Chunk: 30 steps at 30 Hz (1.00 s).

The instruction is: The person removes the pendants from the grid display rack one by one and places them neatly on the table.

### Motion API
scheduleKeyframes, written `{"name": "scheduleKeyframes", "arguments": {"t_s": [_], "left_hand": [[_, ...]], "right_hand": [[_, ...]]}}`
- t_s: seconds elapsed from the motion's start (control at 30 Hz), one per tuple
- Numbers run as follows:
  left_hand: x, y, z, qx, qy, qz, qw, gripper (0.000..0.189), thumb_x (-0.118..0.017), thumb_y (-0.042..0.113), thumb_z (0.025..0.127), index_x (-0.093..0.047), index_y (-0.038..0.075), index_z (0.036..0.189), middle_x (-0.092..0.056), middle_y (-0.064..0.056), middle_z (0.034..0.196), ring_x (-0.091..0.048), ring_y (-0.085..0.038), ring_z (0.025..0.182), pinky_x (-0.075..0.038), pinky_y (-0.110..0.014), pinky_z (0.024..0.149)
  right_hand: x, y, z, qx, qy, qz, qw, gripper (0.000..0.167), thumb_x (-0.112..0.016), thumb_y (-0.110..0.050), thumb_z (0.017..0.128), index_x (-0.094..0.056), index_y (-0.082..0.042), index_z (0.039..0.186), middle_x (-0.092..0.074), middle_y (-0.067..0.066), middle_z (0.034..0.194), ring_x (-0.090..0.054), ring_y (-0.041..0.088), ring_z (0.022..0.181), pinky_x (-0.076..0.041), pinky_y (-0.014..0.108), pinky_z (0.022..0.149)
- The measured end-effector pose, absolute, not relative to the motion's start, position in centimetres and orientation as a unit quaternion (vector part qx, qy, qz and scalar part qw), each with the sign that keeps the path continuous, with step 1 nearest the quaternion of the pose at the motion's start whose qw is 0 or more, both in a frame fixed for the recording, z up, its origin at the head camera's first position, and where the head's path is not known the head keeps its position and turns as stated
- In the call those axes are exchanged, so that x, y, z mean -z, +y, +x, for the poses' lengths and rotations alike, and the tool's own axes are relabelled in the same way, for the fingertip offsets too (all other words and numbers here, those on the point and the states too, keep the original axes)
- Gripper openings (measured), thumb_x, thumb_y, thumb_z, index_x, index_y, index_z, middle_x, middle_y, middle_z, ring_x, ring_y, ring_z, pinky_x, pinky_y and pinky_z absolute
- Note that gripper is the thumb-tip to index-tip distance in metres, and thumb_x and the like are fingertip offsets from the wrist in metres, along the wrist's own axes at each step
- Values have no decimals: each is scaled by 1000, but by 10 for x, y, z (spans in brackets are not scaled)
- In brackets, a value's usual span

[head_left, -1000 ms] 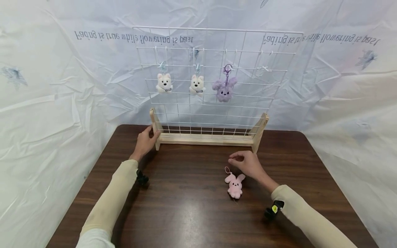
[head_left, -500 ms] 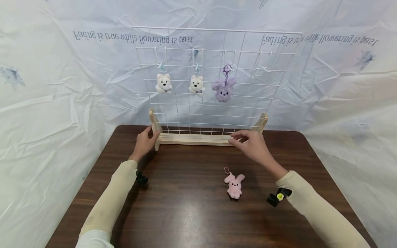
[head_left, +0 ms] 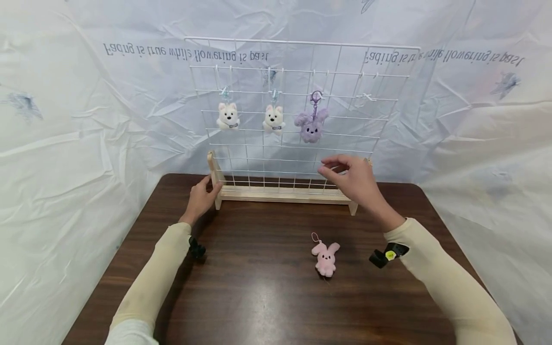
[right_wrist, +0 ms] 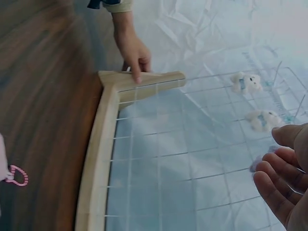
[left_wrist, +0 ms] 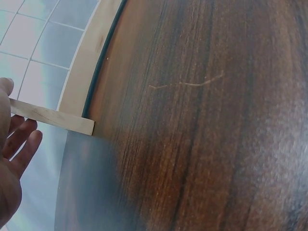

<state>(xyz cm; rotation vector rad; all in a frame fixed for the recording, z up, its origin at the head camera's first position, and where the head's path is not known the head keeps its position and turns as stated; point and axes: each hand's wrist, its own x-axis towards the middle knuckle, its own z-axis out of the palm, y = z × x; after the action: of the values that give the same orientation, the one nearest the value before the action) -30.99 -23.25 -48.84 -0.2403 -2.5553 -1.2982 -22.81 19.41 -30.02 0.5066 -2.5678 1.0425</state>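
Note:
My left hand [head_left: 201, 197] grips the left wooden upright [head_left: 213, 167] of a white wire grid rack [head_left: 284, 193], thumb on one side and fingers on the other. In front of the rack's lower right part, my right hand [head_left: 352, 179] is raised, its fingers loosely bent and nothing held between them. Below it, a pink bunny plush keychain [head_left: 325, 261] lies face up on the table, its loop [right_wrist: 20, 177] pointing toward the rack. A purple bunny keychain [head_left: 311, 130] and two white puppy keychains [head_left: 228, 116] hang from hooks on the grid.
A bare white hook [head_left: 366, 97] sits at the grid's right end. The dark wooden table [head_left: 241, 297] runs up to a wrinkled white curtain [head_left: 474, 143] with printed lettering behind the rack and at both sides.
My right hand has risen from beside the pink bunny keychain, up and away to the front of the grid, with nothing in it. The left hand and the keychains have stayed put.

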Motion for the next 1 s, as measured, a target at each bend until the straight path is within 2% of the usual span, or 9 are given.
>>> {"name": "scheduleKeyframes", "arguments": {"t_s": [0.37, 0.53, 1.0], "left_hand": [[490, -233, -311, 447, -880, -88, 135, 60, -60, 37, 105, -48, 0, 150, -64, -28, 130, -69, -41, 108, -58, -57, 84], [491, -233, -312, 446, -880, -92, 137, 60, -60, 37, 104, -48, 0, 150, -65, -27, 130, -70, -41, 107, -58, -57, 83], [490, -233, -312, 439, -884, -87, 138, 61, -59, 39, 105, -47, 1, 151, -64, -28, 130, -71, -40, 105, -58, -56, 82]], "right_hand": [[273, 184, -244, -384, -874, 170, 246, 30, -78, -30, 93, -79, -8, 114, -78, 8, 102, -72, 23, 89, -48, 15, 63], [261, 179, -255, -396, -859, 163, 280, 30, -79, -30, 92, -79, -8, 114, -78, 7, 102, -71, 20, 87, -48, 16, 65], [235, 162, -287, -454, -827, 101, 315, 33, -76, -36, 92, -79, -9, 111, -77, 6, 102, -69, 9, 84, -54, 19, 76]]}}
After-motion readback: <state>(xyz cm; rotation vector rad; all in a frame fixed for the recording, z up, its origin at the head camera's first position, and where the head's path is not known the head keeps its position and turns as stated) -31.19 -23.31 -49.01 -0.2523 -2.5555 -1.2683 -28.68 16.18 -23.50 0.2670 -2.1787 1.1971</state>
